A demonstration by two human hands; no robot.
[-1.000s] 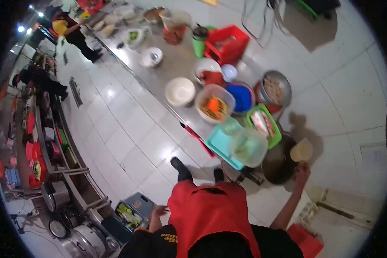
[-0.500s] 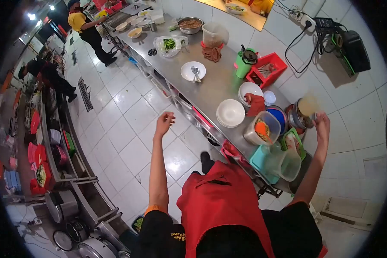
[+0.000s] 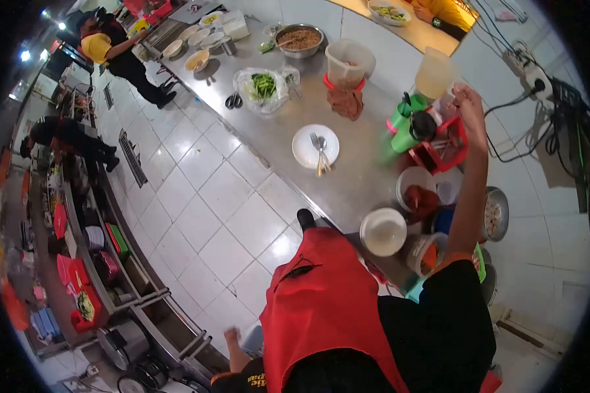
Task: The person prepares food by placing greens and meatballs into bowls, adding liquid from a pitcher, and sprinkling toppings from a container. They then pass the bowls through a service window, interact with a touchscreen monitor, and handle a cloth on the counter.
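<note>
My right hand (image 3: 469, 105) is raised at the wall side of the steel table, its fingers closed on the handle of a translucent plastic jug (image 3: 434, 73). Just below the jug stand green bottles (image 3: 410, 131) with dark tops and a red box (image 3: 439, 154) of utensils. My right forearm partly covers a clear tub (image 3: 426, 254) with something orange inside. Low by my side, my left hand (image 3: 232, 335) is small and blurred; its fingers cannot be made out.
On the steel table (image 3: 275, 137) are a white plate (image 3: 301, 154) with fork and spoon, stacked white bowls (image 3: 383, 232), a red cloth (image 3: 419, 200), bagged greens (image 3: 262, 86), scissors (image 3: 233, 101) and a metal bowl (image 3: 298, 56) of brown food. Two people stand across the tiled aisle.
My right hand has moved the jug forward along the wall, from beside the metal bowls to above the red box. My left hand has dropped back toward my side. The view has shifted along the table.
</note>
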